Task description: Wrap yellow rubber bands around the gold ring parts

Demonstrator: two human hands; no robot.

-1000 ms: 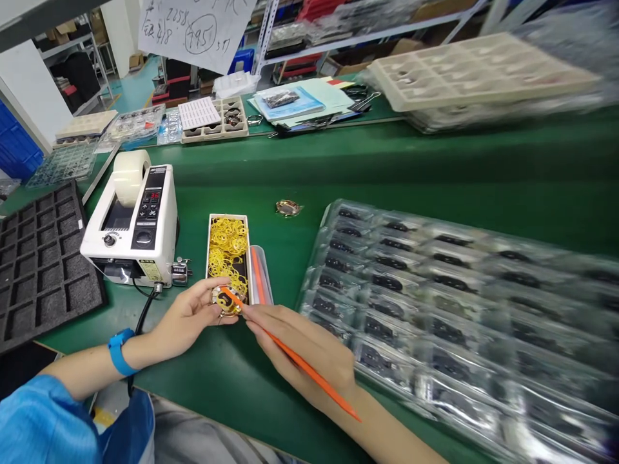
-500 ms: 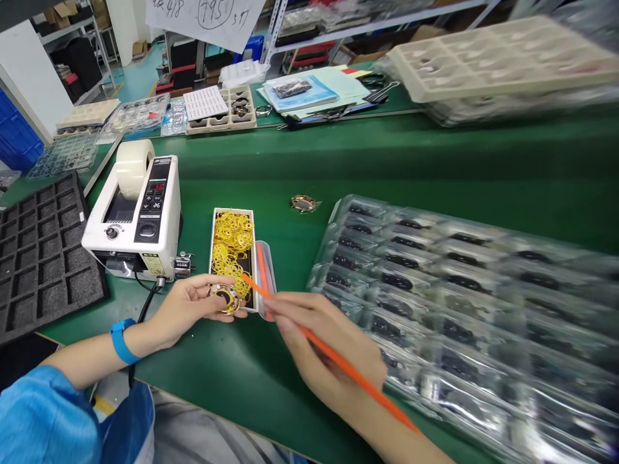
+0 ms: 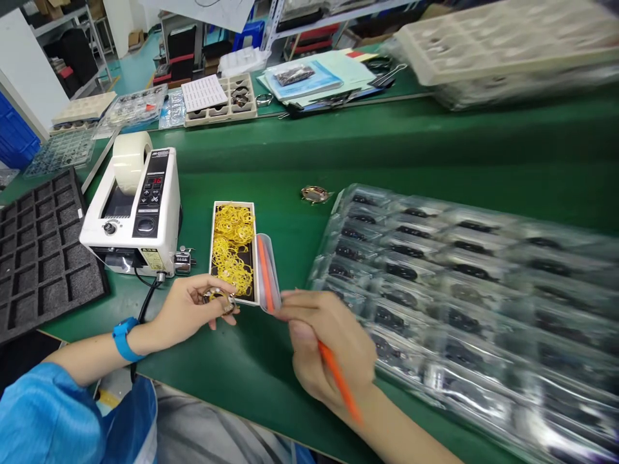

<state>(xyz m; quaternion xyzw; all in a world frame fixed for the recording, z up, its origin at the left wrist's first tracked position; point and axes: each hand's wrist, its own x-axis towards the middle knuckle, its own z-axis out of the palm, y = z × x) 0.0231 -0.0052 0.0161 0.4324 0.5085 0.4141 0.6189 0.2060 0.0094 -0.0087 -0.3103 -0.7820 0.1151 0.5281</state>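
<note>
Gold-toned round case [image 3: 220, 299], small and shiny, sits in the person's left hand [image 3: 196, 306] at the near end of the open white box [image 3: 213, 235], the landmark for everything else.

Largest is the green worktop [image 3: 232, 380], which stretches out on all sides of the box. A clear plastic compartment tray [image 3: 425, 316], its pockets filled with dark pieces, covers a wide area well to the right of the box. Beyond it, far behind and to the right of the box, lies a beige moulded tray [image 3: 507, 69]. Far to the left of the box is a black foam tray [image 3: 55, 254] divided into square cells. Between that tray and the box stands a white tape dispenser [image 3: 140, 209], with a fat roll of tape [image 3: 130, 161] on top.

The box itself is narrow and heaped with thin yellow rings [image 3: 232, 251]. At its near left corner, the left hand grips the case between thumb and fingers; a blue band [image 3: 126, 338] circles the wrist. To the right of the box and nearer the person, the right hand [image 3: 329, 338] is closed round a slim orange stick [image 3: 341, 380], blurred, its working tip hidden.

Just beside the box's right wall lies a clear holder [image 3: 275, 277] with an orange strip [image 3: 264, 264] inside; whether the right fingertips touch it is unclear. Smaller still, an oval metal piece [image 3: 315, 194] rests behind and right of the box, and a metal counter [image 3: 182, 261] sits to its left.
</note>
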